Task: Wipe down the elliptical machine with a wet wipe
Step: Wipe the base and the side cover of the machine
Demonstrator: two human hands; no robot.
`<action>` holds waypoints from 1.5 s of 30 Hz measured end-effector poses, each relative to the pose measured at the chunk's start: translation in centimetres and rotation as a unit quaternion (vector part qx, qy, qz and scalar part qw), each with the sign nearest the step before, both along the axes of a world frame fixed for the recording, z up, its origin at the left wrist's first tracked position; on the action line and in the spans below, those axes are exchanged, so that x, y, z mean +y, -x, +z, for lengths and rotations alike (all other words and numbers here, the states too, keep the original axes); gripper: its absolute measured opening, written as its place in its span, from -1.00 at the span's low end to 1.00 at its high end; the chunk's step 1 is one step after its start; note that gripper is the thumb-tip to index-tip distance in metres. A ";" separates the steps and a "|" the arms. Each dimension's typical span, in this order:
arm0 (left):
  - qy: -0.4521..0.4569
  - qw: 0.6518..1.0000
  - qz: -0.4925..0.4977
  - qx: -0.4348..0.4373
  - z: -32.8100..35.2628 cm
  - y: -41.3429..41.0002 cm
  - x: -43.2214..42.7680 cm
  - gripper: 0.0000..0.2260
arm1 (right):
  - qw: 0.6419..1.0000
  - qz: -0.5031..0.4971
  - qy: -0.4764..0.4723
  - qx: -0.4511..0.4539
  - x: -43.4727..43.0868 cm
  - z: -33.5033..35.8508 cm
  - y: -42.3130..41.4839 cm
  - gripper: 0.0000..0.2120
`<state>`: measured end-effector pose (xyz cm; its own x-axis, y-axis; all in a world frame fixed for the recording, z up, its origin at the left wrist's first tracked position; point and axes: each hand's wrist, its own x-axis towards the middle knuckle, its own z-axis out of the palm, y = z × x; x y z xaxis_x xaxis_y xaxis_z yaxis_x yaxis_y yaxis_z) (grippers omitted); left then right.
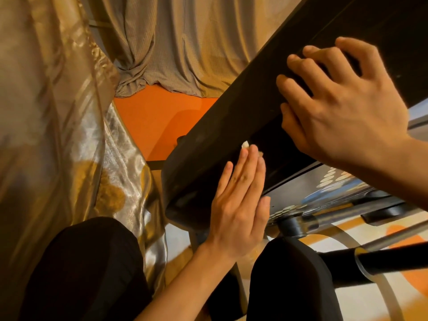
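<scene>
Here, in the head view, the left hand point(238, 205) lies flat on the elliptical machine's black housing point(208, 135). Its fingers point(243, 172) are straight and together, pressing the wet wipe point(245, 144) beneath them; only a white corner shows past the fingertips. The right hand point(342, 107) sits higher, fingers curled over the housing's upper edge. The housing's long axis runs lower left to upper right, so the next stroke likely climbs toward the right hand.
</scene>
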<state>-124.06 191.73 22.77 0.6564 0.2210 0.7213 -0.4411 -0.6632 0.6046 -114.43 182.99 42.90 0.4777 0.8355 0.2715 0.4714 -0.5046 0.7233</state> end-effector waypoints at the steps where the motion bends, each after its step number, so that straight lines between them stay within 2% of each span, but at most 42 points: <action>1: -0.011 1.000 -0.009 0.007 -0.8 0.4 -0.2 -0.51 | 1.000 0.002 -0.001 0.001 0.0 0.0 0.0 -0.47; 5: -0.049 0.998 -0.012 0.039 -4.6 2.0 -0.6 -0.49 | 1.000 0.008 -0.007 -0.004 -0.1 -0.1 0.1 -0.48; 10: -0.080 0.997 -0.017 -0.001 1.2 -0.9 0.8 -0.46 | 1.000 0.003 -0.007 0.003 0.0 -0.1 0.1 -0.47; 12: -0.094 0.995 -0.030 -0.012 1.5 -1.4 1.0 -0.46 | 1.000 -0.001 -0.007 0.009 0.1 0.0 0.2 -0.46; 16: -0.140 0.990 -0.012 0.011 -4.6 1.2 1.4 -0.49 | 1.000 -0.002 -0.010 -0.001 0.0 -0.1 0.3 -0.47; 19: -0.132 0.990 0.024 0.050 -6.6 1.8 1.4 -0.48 | 1.000 -0.007 -0.006 -0.004 0.1 -0.1 0.3 -0.46; 25: -0.113 0.993 -0.031 -0.018 0.8 -1.4 -0.9 -0.47 | 1.000 -0.005 -0.005 0.001 0.0 -0.2 0.3 -0.46; 28: -0.116 0.993 -0.021 -0.025 -0.1 -0.9 -1.5 -0.47 | 1.000 0.000 0.001 0.003 0.1 -0.1 0.3 -0.46; 30: -0.088 0.996 0.016 0.018 -3.2 0.8 -1.9 -0.47 | 1.000 0.000 0.005 -0.001 -0.1 0.0 0.2 -0.46; 34: 0.047 0.985 0.100 0.134 -7.5 3.3 -3.9 -0.43 | 1.000 0.003 0.001 0.007 -0.1 -0.1 0.2 -0.45; 36: 0.155 0.962 0.142 0.173 -7.6 3.4 -4.9 -0.40 | 1.000 0.000 0.002 0.019 0.0 -0.1 0.3 -0.44; 38: 0.298 0.920 0.165 0.192 -6.8 3.0 -5.5 -0.35 | 1.000 -0.001 0.000 0.021 -0.1 0.0 0.3 -0.43; 40: 0.395 0.886 0.158 0.184 -5.3 2.4 -6.0 -0.28 | 1.000 -0.002 0.004 0.021 -0.2 0.0 0.3 -0.43; 41: 0.405 0.888 0.140 0.167 -4.2 2.1 -6.3 -0.25 | 1.000 -0.002 0.005 0.021 -0.2 0.0 0.3 -0.43; 42: 0.385 0.904 0.118 0.142 -3.1 1.9 -6.6 -0.23 | 1.000 -0.002 0.003 0.021 -0.1 0.0 0.3 -0.43; 45: 0.246 0.963 0.068 0.090 -1.2 1.3 -7.1 -0.18 | 1.000 -0.002 0.005 0.020 -0.1 -0.1 0.2 -0.44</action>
